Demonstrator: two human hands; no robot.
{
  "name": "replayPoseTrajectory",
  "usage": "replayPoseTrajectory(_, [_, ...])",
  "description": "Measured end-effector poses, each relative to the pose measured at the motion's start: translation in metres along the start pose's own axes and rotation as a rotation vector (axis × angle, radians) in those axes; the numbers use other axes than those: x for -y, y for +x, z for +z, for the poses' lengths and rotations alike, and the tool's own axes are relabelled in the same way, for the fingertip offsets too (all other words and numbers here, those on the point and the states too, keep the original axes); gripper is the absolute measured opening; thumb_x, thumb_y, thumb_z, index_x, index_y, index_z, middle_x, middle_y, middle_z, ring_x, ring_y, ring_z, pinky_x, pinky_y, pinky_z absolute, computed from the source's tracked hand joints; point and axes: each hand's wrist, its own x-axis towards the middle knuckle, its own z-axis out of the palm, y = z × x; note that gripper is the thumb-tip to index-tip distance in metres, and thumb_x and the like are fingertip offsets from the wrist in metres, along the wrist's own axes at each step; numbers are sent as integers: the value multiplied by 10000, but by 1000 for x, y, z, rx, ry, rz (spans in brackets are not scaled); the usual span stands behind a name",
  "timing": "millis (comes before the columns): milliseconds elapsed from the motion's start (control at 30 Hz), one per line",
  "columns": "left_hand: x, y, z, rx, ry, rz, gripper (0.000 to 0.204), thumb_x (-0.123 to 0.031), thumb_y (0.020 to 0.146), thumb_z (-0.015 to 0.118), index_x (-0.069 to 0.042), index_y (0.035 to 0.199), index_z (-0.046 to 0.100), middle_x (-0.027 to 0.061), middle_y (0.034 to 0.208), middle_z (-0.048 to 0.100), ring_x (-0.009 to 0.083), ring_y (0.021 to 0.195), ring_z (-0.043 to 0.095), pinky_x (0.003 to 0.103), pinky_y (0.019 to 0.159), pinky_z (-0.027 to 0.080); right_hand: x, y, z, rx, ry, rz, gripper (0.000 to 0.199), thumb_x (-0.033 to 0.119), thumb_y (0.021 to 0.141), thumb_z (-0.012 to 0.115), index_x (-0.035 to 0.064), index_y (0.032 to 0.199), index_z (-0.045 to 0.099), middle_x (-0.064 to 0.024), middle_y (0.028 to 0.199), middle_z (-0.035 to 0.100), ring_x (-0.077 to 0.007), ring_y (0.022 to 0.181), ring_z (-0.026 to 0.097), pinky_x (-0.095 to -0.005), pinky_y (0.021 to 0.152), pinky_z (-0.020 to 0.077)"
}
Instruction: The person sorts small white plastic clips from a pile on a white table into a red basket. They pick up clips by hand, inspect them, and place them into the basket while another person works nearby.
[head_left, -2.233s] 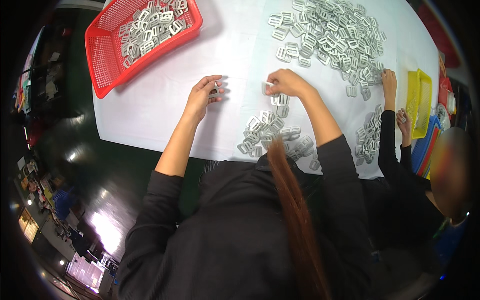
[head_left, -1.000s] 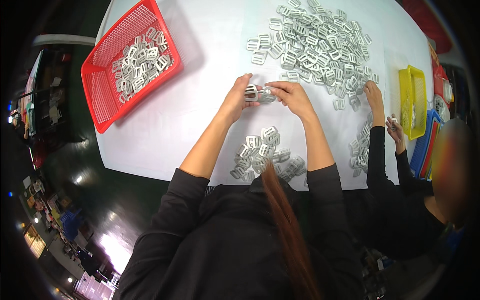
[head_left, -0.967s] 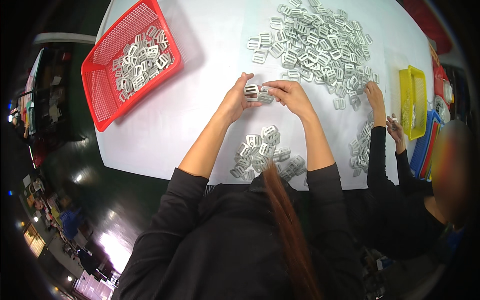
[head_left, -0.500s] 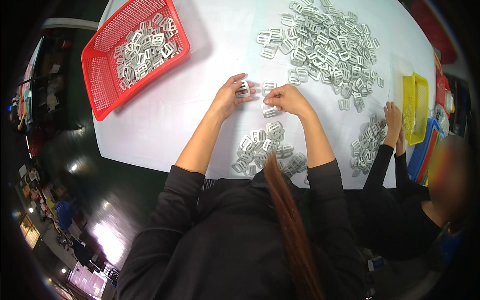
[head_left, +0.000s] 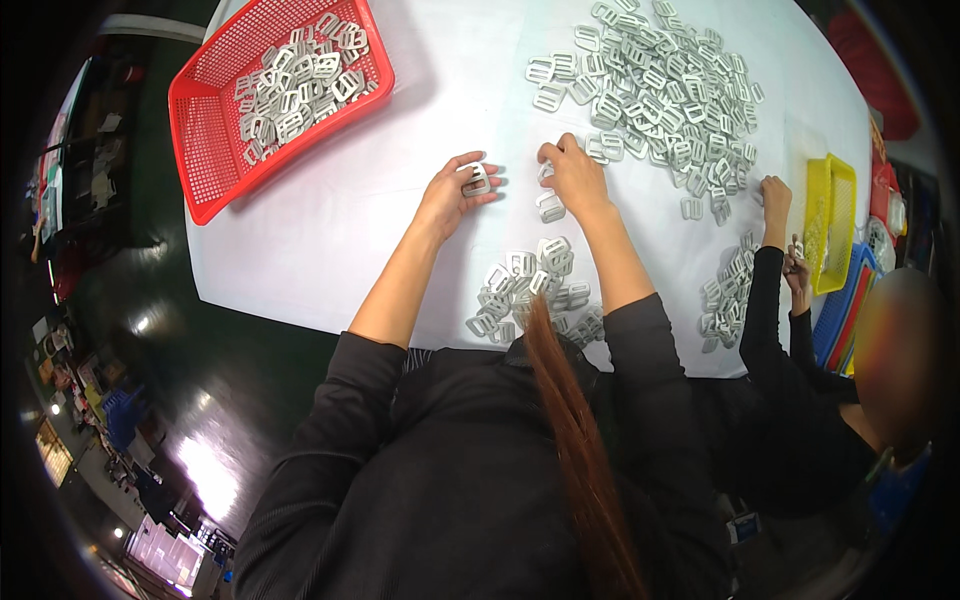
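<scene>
A white counter (head_left: 330, 230) fills most of the view. On its far left corner sits a red basket (head_left: 215, 150), tilted in the frame and partly filled with grey buckles. A broad heap of loose buckles (head_left: 660, 90) spreads across the far right of the counter, and a smaller pile (head_left: 530, 285) lies near the person's chest, between the forearms. A yellow tray (head_left: 830, 220) stands at the right edge, beside a co-worker's hand (head_left: 775, 195) in a black sleeve.

Both of the person's forearms reach forward, bare below pushed-up black sleeves. The left hand (head_left: 455, 190) rests on the counter, fingers curled, its grip narrow around one grey buckle (head_left: 477, 183) pinched between thumb and fingers. The right hand (head_left: 575, 175) lies knuckles up at the near edge of the big heap, fingers bent down onto a buckle; whether its grip is closed on that piece I cannot tell. A single buckle (head_left: 550, 207) lies just beside its wrist.
</scene>
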Motion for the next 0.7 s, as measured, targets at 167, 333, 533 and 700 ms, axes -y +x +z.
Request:
replayPoseTrajectory(167, [11, -6, 0, 57, -97, 7, 350, -170, 942, 304, 1, 1241, 364, 170, 1092, 532, 241, 951, 577, 348, 787, 516, -18, -9, -6, 19, 122, 77, 239, 89, 701, 671, 96, 921, 578, -87, 991, 500, -284, 849, 567, -389, 723, 474])
replayPoseTrajectory(333, [13, -9, 9, 130, -213, -21, 468, -344, 971, 194, 5, 1238, 356, 187, 1112, 518, 277, 1001, 561, 384, 849, 502, -30, -35, -10, -89, 61, -59, 188, 132, 714, 675, 88, 859, 563, -76, 998, 526, -274, 855, 570, -398, 728, 461])
replayPoseTrajectory(533, [18, -8, 17, 164, -161, -24, 488, -370, 967, 204, 12, 1229, 358, 191, 1127, 507, 292, 1042, 542, 377, 875, 498, -47, -42, -5, -30, 216, 224, 268, 177, 689, 716, 68, 888, 573, -80, 912, 564, -252, 864, 567, -366, 723, 454])
replayPoseTrajectory(700, [29, -6, 24, 174, -146, -41, 485, -372, 967, 210, 8, 1227, 363, 186, 1138, 504, 284, 1042, 540, 374, 881, 491, -40, -57, 6, -119, 292, 279, 231, 174, 691, 715, 29, 834, 606, -93, 848, 590, -220, 806, 578, -336, 689, 459])
